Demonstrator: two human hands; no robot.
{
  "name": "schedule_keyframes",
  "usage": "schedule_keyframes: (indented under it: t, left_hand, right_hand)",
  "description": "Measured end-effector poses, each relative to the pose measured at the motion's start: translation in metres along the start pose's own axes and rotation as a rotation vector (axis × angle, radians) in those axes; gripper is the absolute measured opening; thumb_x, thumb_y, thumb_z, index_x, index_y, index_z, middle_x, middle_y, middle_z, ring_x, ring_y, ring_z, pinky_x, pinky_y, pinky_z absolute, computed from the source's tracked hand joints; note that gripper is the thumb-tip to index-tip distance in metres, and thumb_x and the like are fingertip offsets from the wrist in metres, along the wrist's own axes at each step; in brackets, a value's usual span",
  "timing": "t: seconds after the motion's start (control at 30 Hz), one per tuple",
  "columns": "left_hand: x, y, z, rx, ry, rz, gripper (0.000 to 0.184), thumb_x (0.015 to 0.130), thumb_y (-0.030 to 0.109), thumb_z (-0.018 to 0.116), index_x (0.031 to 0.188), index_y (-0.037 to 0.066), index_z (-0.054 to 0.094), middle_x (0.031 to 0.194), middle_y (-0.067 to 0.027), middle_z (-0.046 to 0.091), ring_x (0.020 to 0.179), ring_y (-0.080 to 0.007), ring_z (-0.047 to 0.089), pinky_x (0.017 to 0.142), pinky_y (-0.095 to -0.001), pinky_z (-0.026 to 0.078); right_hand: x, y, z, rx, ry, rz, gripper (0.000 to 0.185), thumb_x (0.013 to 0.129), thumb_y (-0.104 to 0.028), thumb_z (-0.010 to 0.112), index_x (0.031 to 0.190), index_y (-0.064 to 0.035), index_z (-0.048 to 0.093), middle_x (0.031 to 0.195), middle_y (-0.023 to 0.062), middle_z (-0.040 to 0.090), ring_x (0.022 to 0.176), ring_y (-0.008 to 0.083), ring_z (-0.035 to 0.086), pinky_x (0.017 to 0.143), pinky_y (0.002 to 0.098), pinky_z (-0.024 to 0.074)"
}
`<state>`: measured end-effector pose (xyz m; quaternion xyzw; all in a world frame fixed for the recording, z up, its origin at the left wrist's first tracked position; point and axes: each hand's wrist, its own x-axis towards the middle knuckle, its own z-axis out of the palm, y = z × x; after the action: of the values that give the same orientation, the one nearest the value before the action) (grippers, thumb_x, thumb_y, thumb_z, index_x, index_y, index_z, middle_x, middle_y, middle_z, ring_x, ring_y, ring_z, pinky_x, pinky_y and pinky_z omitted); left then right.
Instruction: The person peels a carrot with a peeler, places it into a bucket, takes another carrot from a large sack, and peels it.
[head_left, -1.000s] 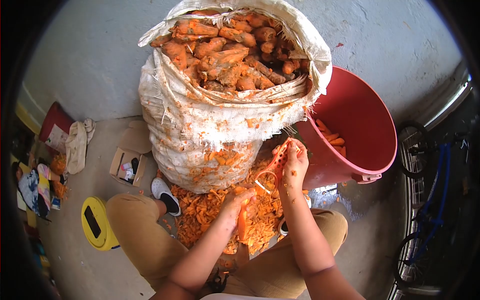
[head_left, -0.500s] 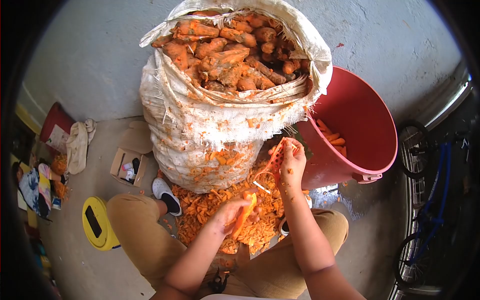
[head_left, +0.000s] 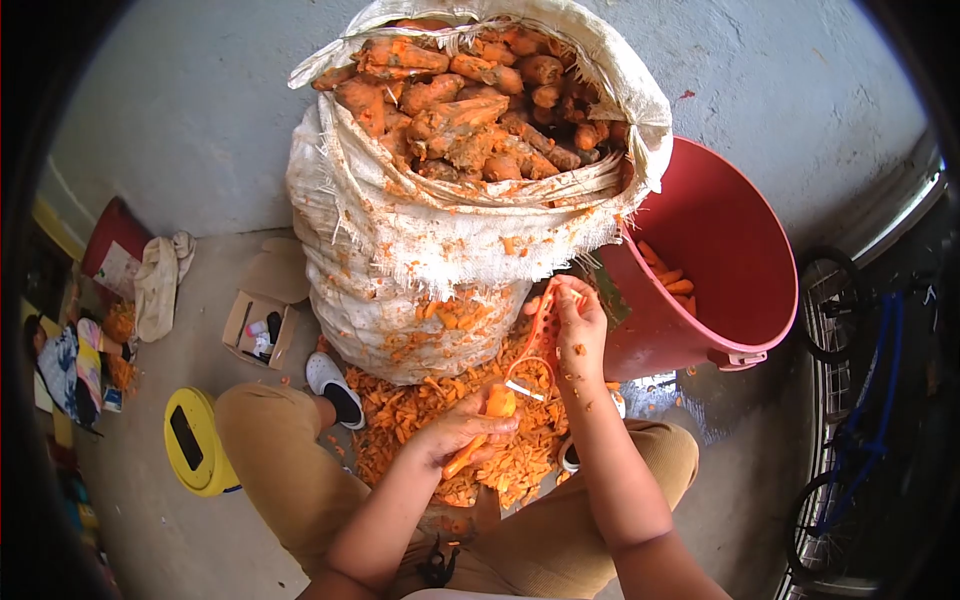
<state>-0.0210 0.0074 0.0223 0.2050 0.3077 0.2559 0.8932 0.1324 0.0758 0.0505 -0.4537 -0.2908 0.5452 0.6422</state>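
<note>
My left hand (head_left: pixel 452 432) is wrapped round an orange carrot (head_left: pixel 500 402), whose thick end points up and whose thin end shows below the palm. In my right hand (head_left: pixel 582 330) is a peeler (head_left: pixel 543 325) with a perforated orange-red handle. Its pale blade (head_left: pixel 524 390) hangs down close to the carrot's upper end; whether they touch I cannot tell. Beneath both hands lies a heap of carrot peelings (head_left: pixel 400 440). In front stands a white woven sack (head_left: pixel 440 235) filled with dirty, unpeeled carrots (head_left: pixel 455 125).
Right of the sack is a large red bin (head_left: pixel 735 210) with several peeled carrots (head_left: pixel 676 287) inside. On the left floor are a yellow lid-like object (head_left: pixel 200 470) and an open cardboard box (head_left: pixel 250 320). A bicycle (head_left: pixel 865 430) stands far right. A person (head_left: pixel 70 365) appears far left.
The carrot has turned in my left hand, its thick end now tilted toward the camera. The peeler's blade has shifted slightly down. The whole view has moved a little.
</note>
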Motion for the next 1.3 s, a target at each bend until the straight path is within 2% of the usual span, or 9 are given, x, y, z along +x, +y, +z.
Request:
schedule_keyframes:
  t: [0.13, 0.3, 0.6, 0.7, 0.8, 0.87, 0.93, 1.1, 1.3]
  left_hand:
    - [-0.004, 0.005, 0.013, 0.112, 0.07, -0.015, 0.028, 0.074, 0.002, 0.057, 0.099, 0.003, 0.045, 0.074, -0.0042, 0.05, 0.046, -0.0047, 0.04, 0.036, -0.0165, 0.03]
    - [0.0, 0.006, 0.018, 0.225, 0.1, -0.025, 0.018, 0.072, 0.004, 0.06, 0.086, 0.002, 0.049, 0.064, -0.0004, 0.049, 0.042, -0.0049, 0.039, 0.036, -0.0172, 0.029]
    - [0.001, -0.003, 0.023, 0.265, 0.113, 0.173, 0.029, 0.072, 0.001, 0.058, 0.096, 0.007, 0.043, 0.071, 0.0001, 0.045, 0.045, -0.0045, 0.039, 0.036, -0.0174, 0.031]
    - [-0.014, -0.007, 0.023, 0.234, 0.061, 0.054, 0.032, 0.07, 0.002, 0.059, 0.098, 0.007, 0.043, 0.076, -0.0005, 0.046, 0.048, -0.0043, 0.04, 0.037, -0.0168, 0.031]
    - [-0.003, -0.006, 0.012, 0.322, 0.19, 0.118, 0.033, 0.07, 0.004, 0.061, 0.099, 0.007, 0.045, 0.075, -0.0005, 0.047, 0.049, -0.0041, 0.041, 0.037, -0.0166, 0.031]
    - [0.002, -0.006, 0.006, 0.364, 0.186, 0.074, 0.025, 0.07, 0.008, 0.063, 0.091, 0.006, 0.05, 0.064, 0.0009, 0.048, 0.044, -0.0044, 0.04, 0.036, -0.0181, 0.03]
    - [0.0, -0.001, 0.016, 0.41, 0.185, 0.046, 0.02, 0.07, 0.009, 0.063, 0.086, 0.005, 0.052, 0.058, 0.0023, 0.046, 0.04, -0.0048, 0.039, 0.035, -0.0191, 0.029]
    - [-0.001, 0.001, 0.024, 0.421, 0.175, 0.046, 0.022, 0.073, 0.016, 0.062, 0.089, 0.006, 0.051, 0.069, 0.0005, 0.05, 0.049, -0.0053, 0.042, 0.042, -0.0194, 0.033]
    - [-0.002, -0.004, 0.018, 0.405, 0.156, 0.099, 0.023, 0.076, 0.013, 0.059, 0.095, 0.008, 0.046, 0.063, 0.0028, 0.042, 0.041, -0.0036, 0.035, 0.036, -0.0174, 0.029]
  right_hand:
    - [-0.008, 0.007, 0.01, -0.088, -0.044, -0.037, 0.015, 0.086, -0.013, 0.042, 0.096, -0.0012, 0.04, 0.062, 0.0088, 0.055, 0.042, 0.0078, 0.046, 0.037, 0.0193, 0.0367]
    - [-0.017, -0.002, 0.014, -0.222, -0.039, -0.06, 0.013, 0.086, -0.009, 0.043, 0.094, 0.0005, 0.041, 0.068, 0.0078, 0.053, 0.052, 0.0102, 0.052, 0.047, 0.0206, 0.0422]
    - [0.014, 0.007, -0.012, -0.181, 0.224, -0.342, 0.011, 0.085, -0.012, 0.043, 0.087, -0.0012, 0.042, 0.06, 0.0054, 0.05, 0.049, 0.0085, 0.048, 0.041, 0.0201, 0.039]
    - [0.041, -0.008, -0.047, 0.006, 0.403, -0.33, 0.012, 0.084, -0.013, 0.046, 0.085, -0.0015, 0.043, 0.06, 0.0059, 0.052, 0.044, 0.0085, 0.046, 0.041, 0.0215, 0.0391]
    - [0.007, -0.004, -0.007, -0.168, 0.18, -0.214, 0.011, 0.085, -0.012, 0.044, 0.088, -0.0011, 0.042, 0.061, 0.0063, 0.052, 0.045, 0.0078, 0.045, 0.041, 0.0208, 0.039]
    - [-0.015, -0.001, 0.013, -0.058, 0.01, -0.119, 0.011, 0.085, -0.01, 0.043, 0.091, -0.0004, 0.042, 0.063, 0.0057, 0.052, 0.049, 0.0067, 0.047, 0.042, 0.0201, 0.039]
    - [-0.018, 0.011, 0.015, -0.161, 0.036, -0.194, 0.012, 0.085, -0.008, 0.044, 0.093, -0.0003, 0.042, 0.065, 0.0034, 0.051, 0.052, 0.0062, 0.048, 0.046, 0.0186, 0.0391]
    - [-0.019, 0.015, 0.01, -0.418, 0.087, -0.295, 0.009, 0.085, -0.007, 0.043, 0.091, -0.001, 0.042, 0.071, 0.0052, 0.051, 0.055, 0.0084, 0.05, 0.048, 0.0202, 0.0413]
    - [0.023, -0.004, -0.017, -0.061, 0.319, -0.366, 0.012, 0.085, -0.012, 0.045, 0.09, -0.0008, 0.043, 0.072, 0.0064, 0.052, 0.053, 0.0111, 0.052, 0.043, 0.0204, 0.0424]
